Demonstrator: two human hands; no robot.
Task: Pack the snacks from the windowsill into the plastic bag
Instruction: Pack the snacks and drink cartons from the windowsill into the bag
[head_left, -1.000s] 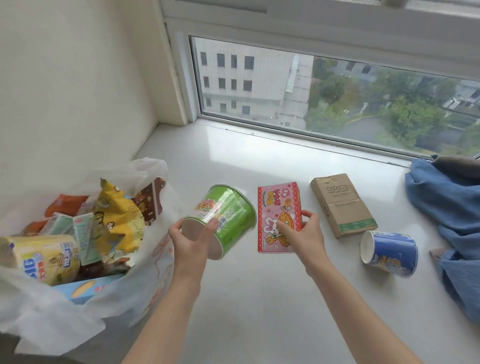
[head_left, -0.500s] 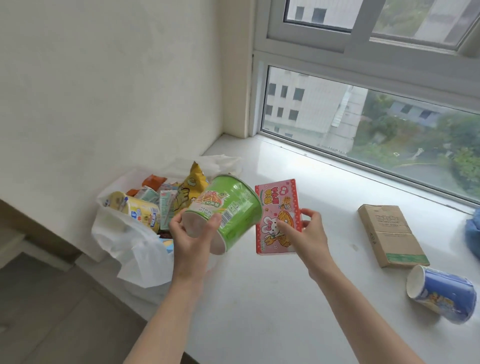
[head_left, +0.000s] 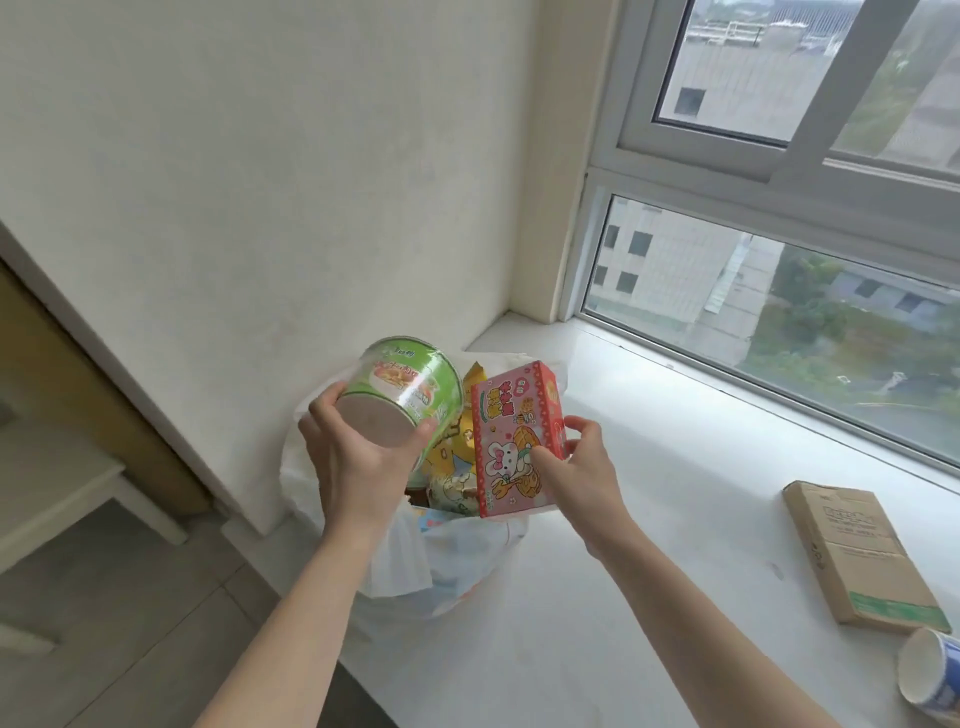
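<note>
Brightness: bright, soft daylight, no hard contrast.
Light source: window (head_left: 779, 291) at upper right, overcast outside.
Shadows: faint and diffuse on windowsill (head_left: 649, 519); darker zone at lower left near floor.
Glare: mild sheen on green cup (head_left: 410, 384) wrapping; pale reflection on sill near glass.
Blur: slight softness on print of pink box (head_left: 514, 441); buildings outside hazy.
Distortion: wide-angle bending, window frame and wall lines leaning toward edges.

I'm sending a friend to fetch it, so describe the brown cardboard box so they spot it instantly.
On the white windowsill, look right, away from the plastic bag. The brown cardboard box lies flat beside a blue cup on its side; it is plain brown with a green strip.
</note>
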